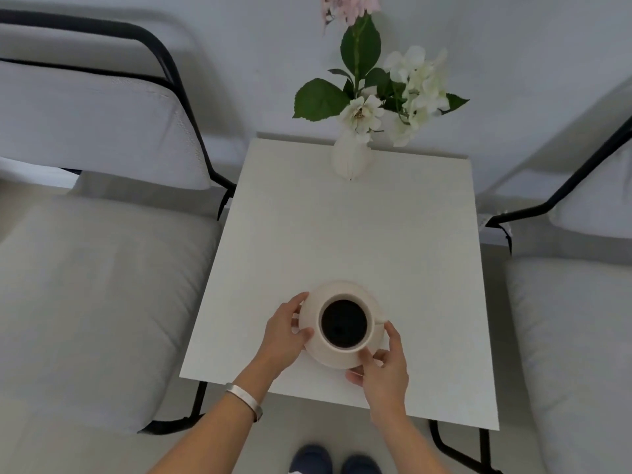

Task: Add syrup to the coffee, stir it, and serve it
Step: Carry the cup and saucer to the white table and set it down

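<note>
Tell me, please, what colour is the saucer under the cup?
Cream, matching the cup; seen in the head view: saucer.

We see a white square table (pixel 342 234). Between our hands rests a cream saucer (pixel 342 359) bearing the coffee cup (pixel 343 323); a white vase (pixel 351 158) stands well beyond them.

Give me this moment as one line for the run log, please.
stage: serving | left hand: on saucer rim | right hand: on saucer near edge | cup: full of coffee, upright | table: vase at far edge
</note>
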The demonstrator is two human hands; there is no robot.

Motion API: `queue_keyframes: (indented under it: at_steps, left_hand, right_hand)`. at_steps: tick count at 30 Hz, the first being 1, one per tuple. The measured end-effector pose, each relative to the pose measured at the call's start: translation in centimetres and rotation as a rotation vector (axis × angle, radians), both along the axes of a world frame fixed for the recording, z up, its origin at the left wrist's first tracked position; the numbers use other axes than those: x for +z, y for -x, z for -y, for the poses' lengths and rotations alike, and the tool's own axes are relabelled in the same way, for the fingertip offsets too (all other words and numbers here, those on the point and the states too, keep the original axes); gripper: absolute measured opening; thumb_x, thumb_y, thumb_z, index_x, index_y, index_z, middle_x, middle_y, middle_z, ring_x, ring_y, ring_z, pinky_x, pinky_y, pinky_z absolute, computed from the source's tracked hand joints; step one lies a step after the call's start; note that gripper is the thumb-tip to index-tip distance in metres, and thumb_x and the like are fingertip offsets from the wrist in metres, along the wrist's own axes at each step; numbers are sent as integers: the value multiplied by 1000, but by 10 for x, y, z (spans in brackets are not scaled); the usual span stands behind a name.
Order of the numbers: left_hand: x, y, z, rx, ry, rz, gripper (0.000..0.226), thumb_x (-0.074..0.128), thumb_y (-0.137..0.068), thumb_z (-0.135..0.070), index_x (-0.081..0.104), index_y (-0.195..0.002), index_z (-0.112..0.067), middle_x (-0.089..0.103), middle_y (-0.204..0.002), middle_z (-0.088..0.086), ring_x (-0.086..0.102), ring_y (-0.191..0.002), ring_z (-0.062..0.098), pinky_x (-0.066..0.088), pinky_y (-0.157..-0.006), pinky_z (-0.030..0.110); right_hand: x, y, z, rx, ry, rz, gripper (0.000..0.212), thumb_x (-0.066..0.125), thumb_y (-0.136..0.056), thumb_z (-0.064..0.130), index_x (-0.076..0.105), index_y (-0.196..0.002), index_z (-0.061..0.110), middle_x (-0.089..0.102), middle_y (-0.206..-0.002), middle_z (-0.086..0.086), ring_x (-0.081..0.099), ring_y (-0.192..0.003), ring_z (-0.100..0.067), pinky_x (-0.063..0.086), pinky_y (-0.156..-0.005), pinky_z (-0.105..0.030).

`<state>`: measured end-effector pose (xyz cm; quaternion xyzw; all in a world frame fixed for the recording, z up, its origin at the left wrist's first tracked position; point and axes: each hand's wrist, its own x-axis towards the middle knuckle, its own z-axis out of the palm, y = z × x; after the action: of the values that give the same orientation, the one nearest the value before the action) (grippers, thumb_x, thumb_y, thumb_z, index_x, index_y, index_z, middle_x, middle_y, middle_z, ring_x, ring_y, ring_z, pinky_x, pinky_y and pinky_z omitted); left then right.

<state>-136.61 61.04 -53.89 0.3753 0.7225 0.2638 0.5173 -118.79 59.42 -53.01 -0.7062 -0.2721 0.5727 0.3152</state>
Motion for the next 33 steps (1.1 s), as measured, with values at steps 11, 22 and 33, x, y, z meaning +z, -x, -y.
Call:
queue_keyframes:
  at_steps: [11, 22, 33]
  left_hand:
    - [-12, -1, -16, -117, -43, -224, 65, 69, -85, -8, 43, -143, -20, 55, -125, 2, 53, -116, 20, 42, -104, 34]
    - [-13, -1, -24, -134, -28, -267, 67, 70, -83, -5, 44, -143, -18, 47, -128, 5, 54, -116, 24, 43, -105, 35]
    - [-13, -5, -16, -242, -24, -429, 70, 63, -92, -15, 27, -152, -22, 39, -136, 2, 42, -124, 20, 39, -95, 24]
  right_hand:
    - [-14, 3, -12, -33, 4, 30, 63, 65, -92, 9, 41, -143, 37, 62, -96, -8, 69, -74, -30, 58, -47, -27]
    - [-16, 10, -15, -15, 12, 140, 61, 63, -93, 13, 40, -145, 37, 58, -93, -6, 69, -70, -33, 56, -43, -29]
    - [-33, 5, -17, 152, 19, 387, 65, 58, -96, 18, 28, -148, 46, 58, -77, -6, 66, -62, -28, 59, -52, -36]
